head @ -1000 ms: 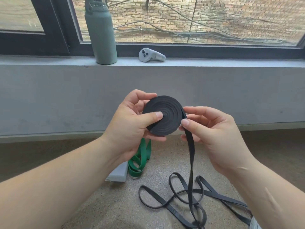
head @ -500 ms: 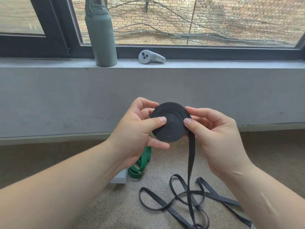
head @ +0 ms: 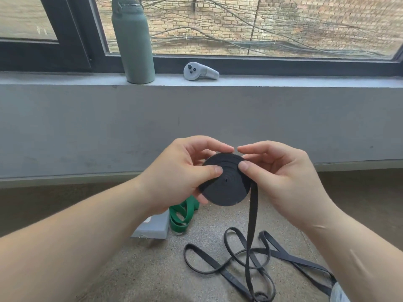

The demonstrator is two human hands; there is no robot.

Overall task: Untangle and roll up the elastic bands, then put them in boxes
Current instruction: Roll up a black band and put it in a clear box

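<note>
A black elastic band is wound into a flat disc-shaped roll (head: 226, 188) held in front of me above the floor. My left hand (head: 178, 175) grips the roll from the left, thumb on its face and fingers behind. My right hand (head: 281, 179) pinches its right edge, thumb on the face. The band's loose tail (head: 250, 232) hangs from the roll's right side down to tangled loops (head: 235, 264) on the floor. A green band (head: 183, 214) lies folded on the floor beside a small grey box (head: 154, 227), partly hidden by my left wrist.
A low grey wall with a windowsill (head: 283, 80) faces me. On the sill stand a green bottle (head: 135, 42) and a grey handheld controller (head: 199, 71). The floor (head: 152, 269) is speckled stone.
The roll and both hands have sunk lower in view. My right hand has shifted up round the roll's right edge, its fingertips now near my left fingers at the top.
</note>
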